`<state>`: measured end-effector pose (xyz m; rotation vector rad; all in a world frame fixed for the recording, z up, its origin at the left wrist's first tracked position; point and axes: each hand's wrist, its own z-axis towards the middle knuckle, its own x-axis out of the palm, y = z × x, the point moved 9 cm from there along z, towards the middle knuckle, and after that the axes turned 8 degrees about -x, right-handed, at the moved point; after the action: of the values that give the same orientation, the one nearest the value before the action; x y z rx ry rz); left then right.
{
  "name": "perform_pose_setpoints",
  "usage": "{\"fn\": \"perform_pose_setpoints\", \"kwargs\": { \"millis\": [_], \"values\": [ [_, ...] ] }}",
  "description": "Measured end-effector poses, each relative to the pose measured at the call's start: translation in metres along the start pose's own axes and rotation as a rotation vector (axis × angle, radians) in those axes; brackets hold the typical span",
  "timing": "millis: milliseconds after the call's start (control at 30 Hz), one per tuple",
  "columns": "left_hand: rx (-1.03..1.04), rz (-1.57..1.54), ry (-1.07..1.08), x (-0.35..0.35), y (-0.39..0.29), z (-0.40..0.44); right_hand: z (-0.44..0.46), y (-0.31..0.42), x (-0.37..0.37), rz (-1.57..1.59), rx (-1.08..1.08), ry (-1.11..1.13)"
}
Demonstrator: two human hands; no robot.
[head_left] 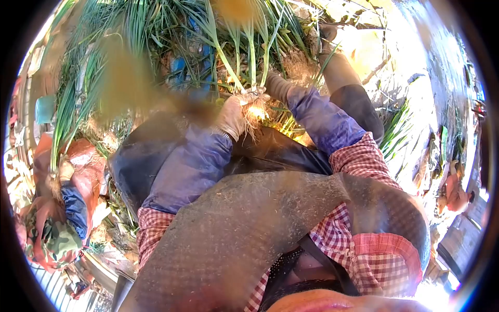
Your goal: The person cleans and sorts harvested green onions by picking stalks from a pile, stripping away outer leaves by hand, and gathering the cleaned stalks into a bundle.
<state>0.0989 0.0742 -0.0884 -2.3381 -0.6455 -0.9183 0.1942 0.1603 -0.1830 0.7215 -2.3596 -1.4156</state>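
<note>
My left hand (232,117), in a pale glove, is closed round the base of a few green onions (251,57), just above their hanging roots (254,118). Their green leaves point up and away from me. Close by on the right, my right hand (278,87), also gloved, is beside the stalks; its fingertips are partly hidden, and its grip is unclear. Both forearms wear blue-purple sleeve covers over red checked cloth. Brown smears on the lens blur part of the view.
A large heap of green onions (119,31) lies ahead and to the left, with blue material (179,67) beneath. At the left a co-worker (57,223) in camouflage holds a bunch. More onions (397,130) lie at the right. My dark apron (249,208) covers my lap.
</note>
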Motion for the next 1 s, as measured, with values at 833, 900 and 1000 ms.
{"fn": "perform_pose_setpoints", "kwargs": {
  "millis": [833, 900, 1000],
  "values": [
    [0.282, 0.229, -0.350, -0.034, -0.013, -0.002, -0.027, 0.121, -0.029, -0.745, -0.262, -0.390],
    [0.293, 0.238, -0.360, -0.034, -0.014, -0.003, -0.032, 0.128, -0.023, -0.874, -0.336, -0.404],
    [0.244, 0.197, -0.367, -0.037, -0.011, 0.000, -0.035, 0.131, -0.015, -0.766, -0.397, -0.323]
  ]
}}
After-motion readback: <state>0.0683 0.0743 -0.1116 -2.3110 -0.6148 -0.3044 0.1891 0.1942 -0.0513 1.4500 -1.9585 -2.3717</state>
